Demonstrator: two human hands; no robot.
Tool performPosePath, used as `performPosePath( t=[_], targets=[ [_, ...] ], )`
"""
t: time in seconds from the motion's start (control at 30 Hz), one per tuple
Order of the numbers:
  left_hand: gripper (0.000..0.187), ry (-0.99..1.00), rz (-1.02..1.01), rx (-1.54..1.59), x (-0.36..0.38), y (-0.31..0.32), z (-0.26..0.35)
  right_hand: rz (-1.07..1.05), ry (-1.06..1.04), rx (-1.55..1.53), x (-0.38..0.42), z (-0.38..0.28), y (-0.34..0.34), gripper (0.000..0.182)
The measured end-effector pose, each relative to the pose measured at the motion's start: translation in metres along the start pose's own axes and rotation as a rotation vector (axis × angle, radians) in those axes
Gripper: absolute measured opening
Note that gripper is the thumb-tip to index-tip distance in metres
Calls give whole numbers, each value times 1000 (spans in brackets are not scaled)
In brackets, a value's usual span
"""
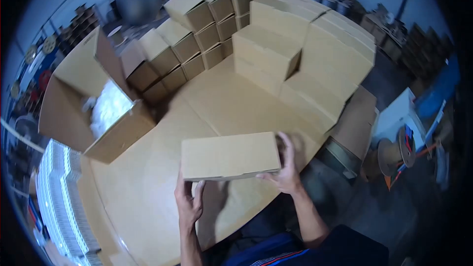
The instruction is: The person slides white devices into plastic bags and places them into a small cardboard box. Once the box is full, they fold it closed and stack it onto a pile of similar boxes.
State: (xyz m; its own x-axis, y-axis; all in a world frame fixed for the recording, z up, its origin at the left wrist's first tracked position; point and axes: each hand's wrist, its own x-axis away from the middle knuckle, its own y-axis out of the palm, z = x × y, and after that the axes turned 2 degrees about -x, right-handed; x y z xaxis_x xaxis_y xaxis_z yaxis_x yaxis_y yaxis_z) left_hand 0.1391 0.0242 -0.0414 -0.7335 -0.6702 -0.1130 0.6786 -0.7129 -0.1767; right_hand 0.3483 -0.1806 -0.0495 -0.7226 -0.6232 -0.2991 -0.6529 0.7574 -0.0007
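A closed brown cardboard box (229, 155) is held level above the cardboard-covered table (148, 187), near its front edge. My left hand (190, 202) grips the box's left end from below, thumb at the near lower edge. Around the right end wraps my right hand (287, 170), its thumb under the near edge and its fingers partly hidden behind the end. The far side and underside of the box cannot be seen.
Stacked small cartons (197, 34) line the table's back. More closed boxes (266, 51) stand in tiers at the right. A large open carton (120, 140) with clear plastic inside sits at left, near a stack of white corrugated pieces (61, 192). A cable spool (391, 155) is beyond the right edge.
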Motion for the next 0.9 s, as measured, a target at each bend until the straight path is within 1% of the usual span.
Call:
performPosePath(
  t=[0.07,0.1,0.13,0.2,0.27,0.3,0.4,0.43,0.47,0.53,0.57,0.6,0.67,0.7,0.77,0.8,0.83,0.9],
  targets=[
    [63,177,-96,-21,-40,44,12,182,-53,18,8,-20,-32,122],
    [62,265,-127,-40,-59,69,19,271,-137,85,9,-26,-48,117],
    [62,350,-161,-59,-75,94,26,343,-106,-33,11,-35,-61,111],
    [63,443,-228,-3,-106,145,43,480,-137,137,12,-50,-93,107],
    [64,518,-288,-35,-133,188,61,560,-171,293,6,-65,-118,104],
    [64,559,-314,-48,-146,205,69,590,-209,319,1,-62,-132,98],
    [72,589,-348,-108,-178,243,78,633,-253,266,-21,-55,-162,92],
    [81,715,-296,-195,-189,250,80,658,-238,210,-29,-54,-163,88],
    [82,776,-245,-310,-197,256,81,650,-248,190,-37,-39,-170,89],
    [85,881,-134,-537,-204,261,93,649,-233,274,-47,-35,-167,89],
    [85,846,-189,-554,-210,262,96,679,-197,291,-50,-37,-162,86],
    [86,873,-210,-635,-219,261,96,702,-208,265,-53,-33,-160,82],
    [87,916,-256,-798,-235,259,95,781,-198,502,-55,-24,-155,81],
    [82,919,-270,-785,-238,257,102,784,-208,559,-57,-23,-154,80],
    [78,925,-263,-740,-250,256,95,789,-225,676,-60,-25,-154,79],
    [76,927,-258,-716,-252,258,94,788,-219,680,-60,-26,-156,79],
    [74,951,-208,-689,-252,259,94,790,-213,679,-61,-25,-156,79],
    [73,916,-186,-743,-252,262,95,791,-212,693,-66,-23,-159,79]
  ],
)
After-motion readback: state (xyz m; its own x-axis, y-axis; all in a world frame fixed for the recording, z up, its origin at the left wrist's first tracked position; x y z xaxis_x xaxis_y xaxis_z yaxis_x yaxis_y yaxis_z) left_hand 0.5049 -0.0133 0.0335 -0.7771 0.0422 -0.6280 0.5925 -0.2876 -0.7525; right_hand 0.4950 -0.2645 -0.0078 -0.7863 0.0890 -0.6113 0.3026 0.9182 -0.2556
